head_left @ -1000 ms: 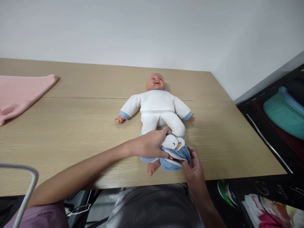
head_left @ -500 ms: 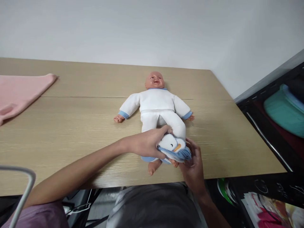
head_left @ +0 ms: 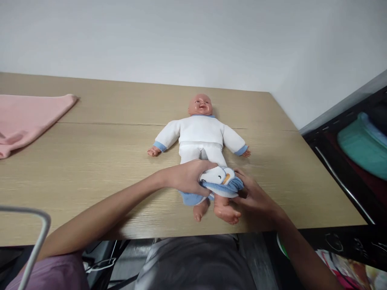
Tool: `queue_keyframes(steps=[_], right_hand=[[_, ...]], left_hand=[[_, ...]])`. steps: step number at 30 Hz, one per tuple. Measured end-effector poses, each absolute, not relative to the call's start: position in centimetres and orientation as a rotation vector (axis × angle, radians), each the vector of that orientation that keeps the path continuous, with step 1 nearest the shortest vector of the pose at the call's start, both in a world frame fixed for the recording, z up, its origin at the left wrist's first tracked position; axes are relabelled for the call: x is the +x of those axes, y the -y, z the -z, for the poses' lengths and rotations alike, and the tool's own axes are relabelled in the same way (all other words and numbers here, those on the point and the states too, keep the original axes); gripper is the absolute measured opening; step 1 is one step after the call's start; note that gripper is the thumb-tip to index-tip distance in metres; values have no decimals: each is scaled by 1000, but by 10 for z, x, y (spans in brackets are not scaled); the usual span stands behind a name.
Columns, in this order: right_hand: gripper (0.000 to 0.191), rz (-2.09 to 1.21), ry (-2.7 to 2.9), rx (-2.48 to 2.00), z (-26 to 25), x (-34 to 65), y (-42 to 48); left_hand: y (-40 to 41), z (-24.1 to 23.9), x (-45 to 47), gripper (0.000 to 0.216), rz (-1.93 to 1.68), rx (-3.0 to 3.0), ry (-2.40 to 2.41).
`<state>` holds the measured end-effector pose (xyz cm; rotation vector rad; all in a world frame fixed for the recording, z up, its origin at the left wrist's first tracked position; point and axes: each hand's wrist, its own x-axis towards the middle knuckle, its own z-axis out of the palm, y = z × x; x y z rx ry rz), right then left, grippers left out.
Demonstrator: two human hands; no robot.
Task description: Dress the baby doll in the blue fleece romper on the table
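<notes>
An indoor room, home or office unclear, with a plain wall (head_left: 169,40) and wood-look table (head_left: 115,149).

doll head (head_left: 200,104): glossy plastic | doll suit (head_left: 201,129): matt cloth (soft-looking) | table (head_left: 105,161): wood-grain, faint sheen

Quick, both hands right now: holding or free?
Left hand: closed, holding the penguin-faced trouser cuff.
Right hand: curled against the cuff's other side; whether it grips cannot be told.

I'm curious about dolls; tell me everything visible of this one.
The doll lies face up, arms spread, on the table, bare feet showing. Its head looks like glossy plastic; white, blue-trimmed cloth covers its body. The person's left hand and right hand touch a bird-faced trouser leg.
</notes>
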<state>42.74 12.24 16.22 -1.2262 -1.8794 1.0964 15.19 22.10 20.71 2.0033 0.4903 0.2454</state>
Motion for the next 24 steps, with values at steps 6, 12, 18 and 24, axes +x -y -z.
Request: queue_keyframes(steps=[6, 12, 18, 24], right_hand=[[40, -1024, 1994, -1205, -170, 431, -131], [39, -1074, 1951, -1208, -166, 431, -131], [41, -1121, 1920, -1210, -166, 432, -130], [51, -1208, 1831, -1184, -174, 443, -124]], left_hand=[[-220, -204, 151, 40, -226, 2024, -447], [-234, -206, 145, 39, -113, 1821, -287], [-231, -211, 148, 45, -192, 1933, -494], [-221, -208, 153, 57, -315, 2194, -758]])
